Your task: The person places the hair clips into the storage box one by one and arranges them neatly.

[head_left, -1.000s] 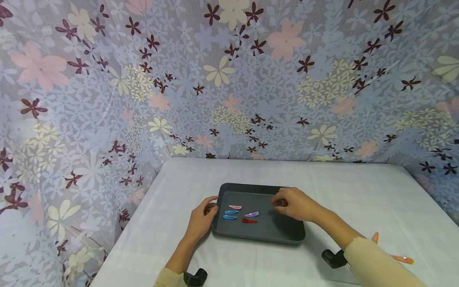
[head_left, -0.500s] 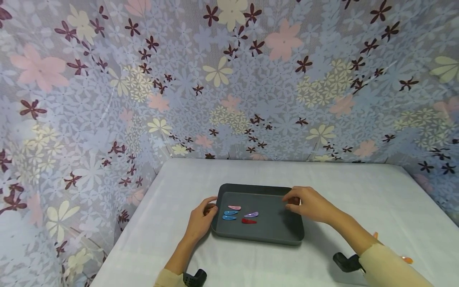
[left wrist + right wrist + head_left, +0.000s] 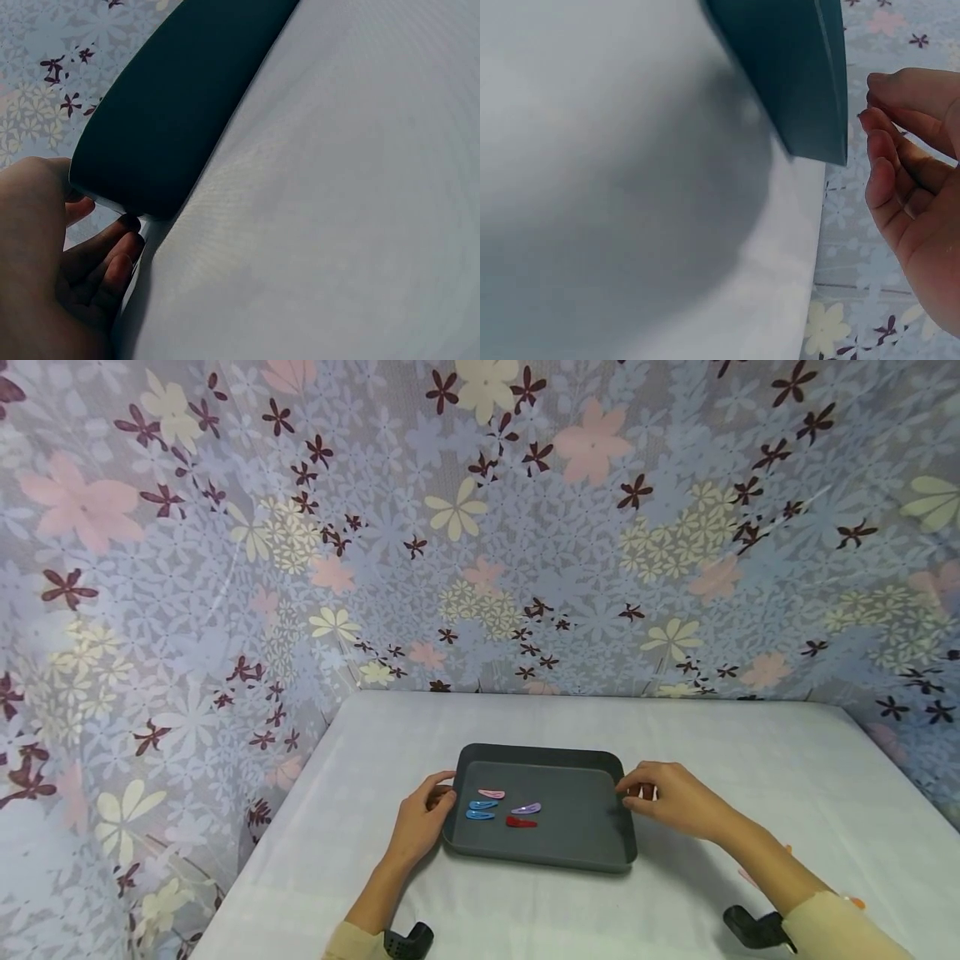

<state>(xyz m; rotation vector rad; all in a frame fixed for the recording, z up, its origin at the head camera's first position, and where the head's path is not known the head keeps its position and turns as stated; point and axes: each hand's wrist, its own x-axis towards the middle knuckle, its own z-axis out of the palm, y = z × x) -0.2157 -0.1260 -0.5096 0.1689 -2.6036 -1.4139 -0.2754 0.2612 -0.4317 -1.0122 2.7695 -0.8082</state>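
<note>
A dark grey tray (image 3: 570, 853) stands on the white-covered table. Several snap hair clips lie in its left half: a pink clip (image 3: 491, 793), two blue ones including the lower blue clip (image 3: 480, 815), a purple clip (image 3: 526, 808) and a red clip (image 3: 521, 822). Against the outside of the tray's left wall rests my left hand (image 3: 420, 818), its fingertips at the wall's end in the left wrist view. My right hand (image 3: 678, 797) is at the tray's right rim, fingers loosely bent. In the right wrist view nothing shows between its thumb and fingers.
Small orange objects (image 3: 855, 902) and a thin pink one (image 3: 747, 877) lie at the right, partly hidden behind the right forearm. Black wrist cameras (image 3: 757, 928) are worn on both arms. A flowered cloth (image 3: 480, 527) hangs behind the white table (image 3: 600, 718).
My right hand has moved right, from above the tray's inside to its right rim, and a little lower in view. The left hand, tray and hair clips have stayed put.
</note>
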